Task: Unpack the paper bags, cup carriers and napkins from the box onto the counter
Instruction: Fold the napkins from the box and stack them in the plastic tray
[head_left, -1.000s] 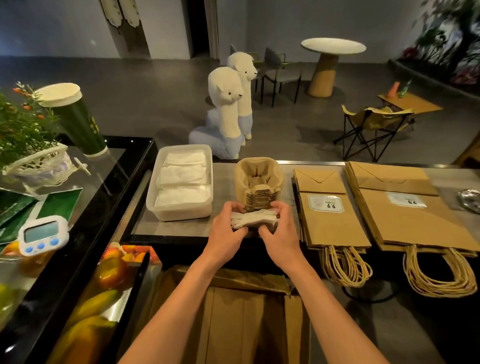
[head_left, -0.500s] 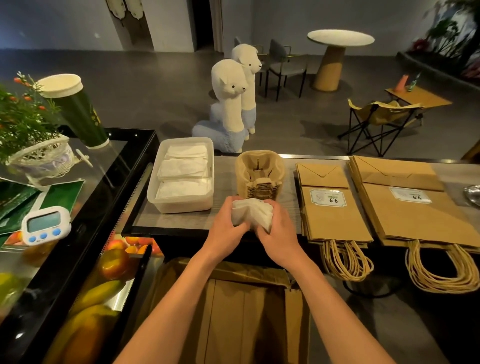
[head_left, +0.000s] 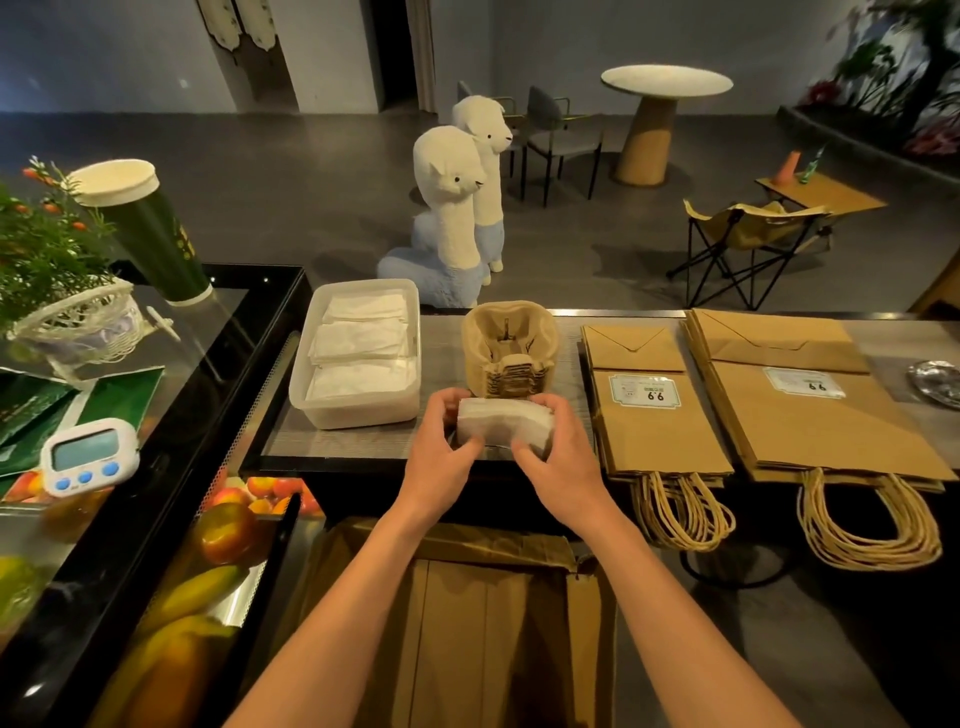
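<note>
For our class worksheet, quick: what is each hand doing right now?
Left hand: holding the napkins.
Right hand: holding the same napkins.

Takeaway supplies line a grey counter (head_left: 441, 358).
A clear tub of napkins (head_left: 358, 364) sits at 9 o'clock and stacked cup carriers (head_left: 511, 348) at centre. A napkin stack (head_left: 504, 423) is at 6 o'clock by the near edge. A smaller pile of paper bags (head_left: 660, 410) and a larger pile (head_left: 810, 400) lie at 3 o'clock, handles overhanging.

Hidden and clipped
Cannot see into box (head_left: 467, 597) past forearms (head_left: 353, 623); cannot identify silvery item (head_left: 937, 382) clipped at right edge.
</note>
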